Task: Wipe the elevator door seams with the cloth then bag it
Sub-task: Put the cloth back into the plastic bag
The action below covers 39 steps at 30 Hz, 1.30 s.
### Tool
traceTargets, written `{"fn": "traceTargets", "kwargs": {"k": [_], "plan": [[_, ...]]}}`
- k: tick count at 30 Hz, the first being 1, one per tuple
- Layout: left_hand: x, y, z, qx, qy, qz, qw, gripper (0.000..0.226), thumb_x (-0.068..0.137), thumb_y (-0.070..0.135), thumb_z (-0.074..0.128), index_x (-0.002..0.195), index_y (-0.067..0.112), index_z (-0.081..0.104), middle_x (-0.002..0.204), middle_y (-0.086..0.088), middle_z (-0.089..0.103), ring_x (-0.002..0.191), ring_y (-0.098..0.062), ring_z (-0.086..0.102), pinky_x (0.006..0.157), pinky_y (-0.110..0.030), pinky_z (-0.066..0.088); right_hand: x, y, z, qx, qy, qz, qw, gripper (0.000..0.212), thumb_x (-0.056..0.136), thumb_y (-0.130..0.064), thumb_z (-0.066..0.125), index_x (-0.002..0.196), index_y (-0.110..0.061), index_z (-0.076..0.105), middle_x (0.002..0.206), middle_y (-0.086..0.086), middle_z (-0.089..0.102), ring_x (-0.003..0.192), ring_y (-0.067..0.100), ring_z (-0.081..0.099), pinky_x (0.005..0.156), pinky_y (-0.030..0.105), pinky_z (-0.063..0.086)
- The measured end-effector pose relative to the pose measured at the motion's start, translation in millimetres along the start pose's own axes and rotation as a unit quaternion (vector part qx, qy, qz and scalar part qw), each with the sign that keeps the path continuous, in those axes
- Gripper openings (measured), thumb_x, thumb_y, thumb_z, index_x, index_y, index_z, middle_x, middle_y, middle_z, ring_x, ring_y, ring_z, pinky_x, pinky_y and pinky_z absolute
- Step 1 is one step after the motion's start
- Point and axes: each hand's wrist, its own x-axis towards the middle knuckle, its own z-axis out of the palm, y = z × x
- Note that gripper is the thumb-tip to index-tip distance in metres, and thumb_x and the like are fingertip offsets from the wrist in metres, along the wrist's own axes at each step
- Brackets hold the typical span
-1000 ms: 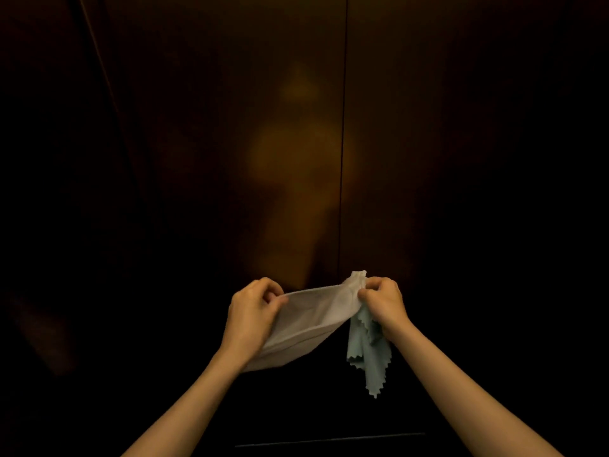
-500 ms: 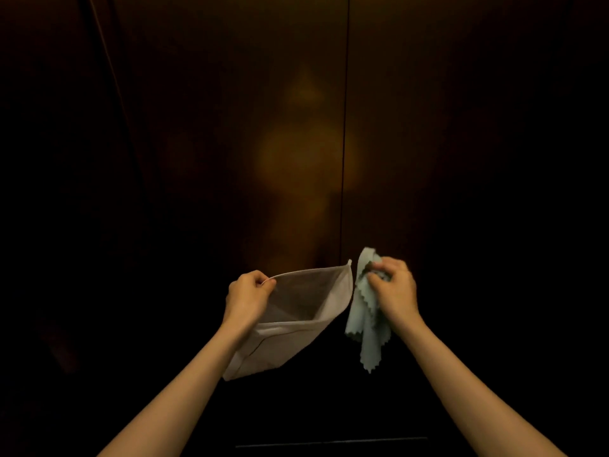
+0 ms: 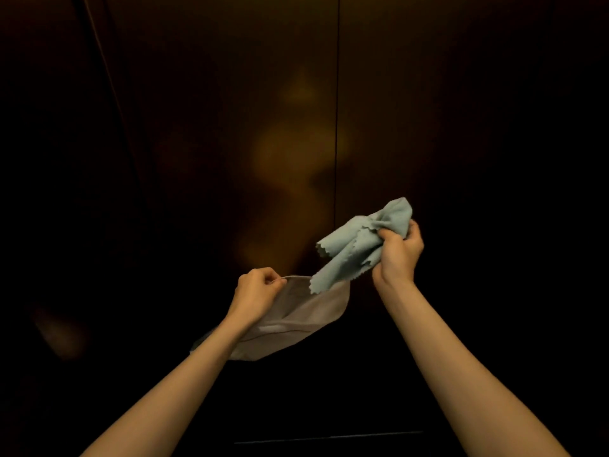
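My right hand [image 3: 397, 253] grips a bunched pale blue cloth [image 3: 352, 247] with zigzag edges, held up in front of the dark elevator doors. The cloth's loose end hangs down to the left and overlaps the mouth of a pale beige fabric bag [image 3: 306, 316]. My left hand [image 3: 257, 291] pinches the bag's rim at its left side and holds the mouth open. The bag sags below my left wrist. The centre door seam [image 3: 336, 127] runs as a thin vertical line above the cloth.
Dark brown elevator doors [image 3: 230, 143] fill the view, with a dim blurred reflection at the middle. A second vertical edge [image 3: 105, 77] runs at the far left. A faint floor sill line [image 3: 329, 437] shows at the bottom.
My right hand has let go of the bag's rim, risen up and to the right with the cloth, and swung its loose end over the bag's mouth. My left hand keeps the bag.
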Motion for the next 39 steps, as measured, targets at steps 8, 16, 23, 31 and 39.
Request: {"fn": "traceTargets", "kwargs": {"k": [8,16,23,31,39], "plan": [[-7,12,-3,-0.112,0.001,-0.01,0.994,0.035,0.095,0.029,0.049,0.074,0.009,0.069,0.06,0.002,0.055,0.053,-0.01,0.049,0.046,-0.014,0.039,-30,38,-34,-0.126,-0.103,0.012,0.987,0.028,0.078,0.016,0.053,0.088,-0.01,0.056,0.083,0.005,0.06,0.072,0.012,0.06,0.067,0.025,0.052],[-9,20,-8,-0.222,-0.048,-0.024,0.974,0.042,0.099,0.028,0.043,0.061,0.015,0.056,0.042,0.009,0.039,0.032,-0.004,0.032,0.033,-0.017,0.025,-44,47,-45,-0.328,-0.416,0.043,0.847,0.041,0.071,0.02,0.056,0.095,-0.013,0.063,0.087,-0.004,0.064,0.081,-0.001,0.062,0.071,0.015,0.051],[-8,29,-24,-0.218,-0.074,0.015,0.973,0.037,0.099,0.025,0.044,0.07,0.01,0.062,0.051,0.001,0.04,0.031,-0.002,0.034,0.033,-0.012,0.026,-34,44,-42,-0.501,-0.539,-0.007,0.678,0.059,0.08,-0.016,0.07,0.134,-0.024,0.048,0.123,-0.01,0.054,0.111,0.002,0.052,0.094,0.011,0.037],[4,15,-41,-0.157,-0.1,0.019,0.982,0.036,0.098,0.029,0.044,0.08,0.009,0.068,0.055,0.002,0.046,0.04,-0.005,0.039,0.036,-0.014,0.029,-20,25,-49,-0.452,-0.373,-0.218,0.78,0.024,0.084,-0.002,0.06,0.102,-0.017,0.067,0.097,-0.008,0.062,0.094,0.006,0.057,0.077,0.013,0.045],[10,14,-53,-0.174,-0.132,0.02,0.976,0.034,0.098,0.028,0.043,0.083,0.009,0.067,0.057,0.003,0.045,0.041,-0.004,0.037,0.037,-0.015,0.029,8,39,-60,-0.593,-0.472,-0.079,0.648,0.043,0.087,-0.008,0.059,0.122,-0.032,0.056,0.123,-0.01,0.055,0.12,0.012,0.045,0.105,0.039,0.037]]}}
